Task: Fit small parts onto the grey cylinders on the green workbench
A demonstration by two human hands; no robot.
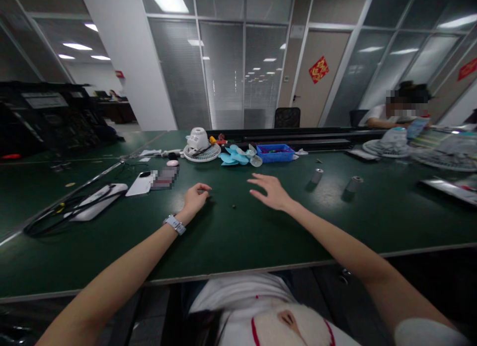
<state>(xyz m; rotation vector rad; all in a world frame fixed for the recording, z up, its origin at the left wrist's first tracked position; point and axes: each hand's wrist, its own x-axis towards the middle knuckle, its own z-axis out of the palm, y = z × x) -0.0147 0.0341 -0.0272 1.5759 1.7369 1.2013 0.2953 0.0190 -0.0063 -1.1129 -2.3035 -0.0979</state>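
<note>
Green table (261,237): left hand (196,197) curled empty, right hand (270,191) spread; screw (233,206) between.

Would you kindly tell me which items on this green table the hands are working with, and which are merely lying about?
In hand:
left hand, fingers curled on the table
right hand, open above it
small dark screw between them

Lying about:
white fan housing
blue fan blades
blue tray
white phone
two grey cylinders

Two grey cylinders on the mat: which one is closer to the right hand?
The left cylinder. It lies a short way beyond the open right hand, while the other cylinder sits farther right, toward the table's far side.
</note>
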